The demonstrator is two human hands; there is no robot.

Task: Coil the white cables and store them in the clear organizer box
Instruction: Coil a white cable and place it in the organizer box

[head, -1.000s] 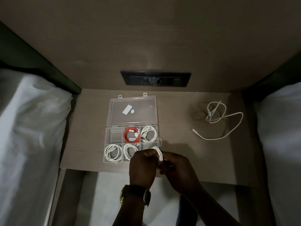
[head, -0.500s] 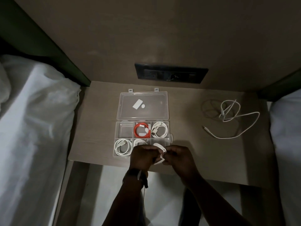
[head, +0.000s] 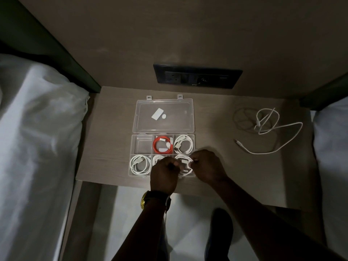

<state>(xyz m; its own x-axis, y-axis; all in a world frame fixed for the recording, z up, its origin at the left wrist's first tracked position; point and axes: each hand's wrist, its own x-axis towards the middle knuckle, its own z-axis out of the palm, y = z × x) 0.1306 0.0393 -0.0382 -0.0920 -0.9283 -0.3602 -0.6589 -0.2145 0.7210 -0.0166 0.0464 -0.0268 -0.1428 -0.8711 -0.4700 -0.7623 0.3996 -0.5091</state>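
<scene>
Both the left hand (head: 164,171) and right hand (head: 206,166) pinched a coiled white cable (head: 185,164) over the near-right compartment of the clear organizer box (head: 134,146), where released too early it risked springing open

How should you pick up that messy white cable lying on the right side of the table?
Probably best from above, at the bunched loops of the loose white cable near the back of the table. Several strands cross there, so one pinch gathers most of it. The plug end trails alone toward the front and would only drag the rest along. Both hands are busy at the organizer box for now.
</scene>
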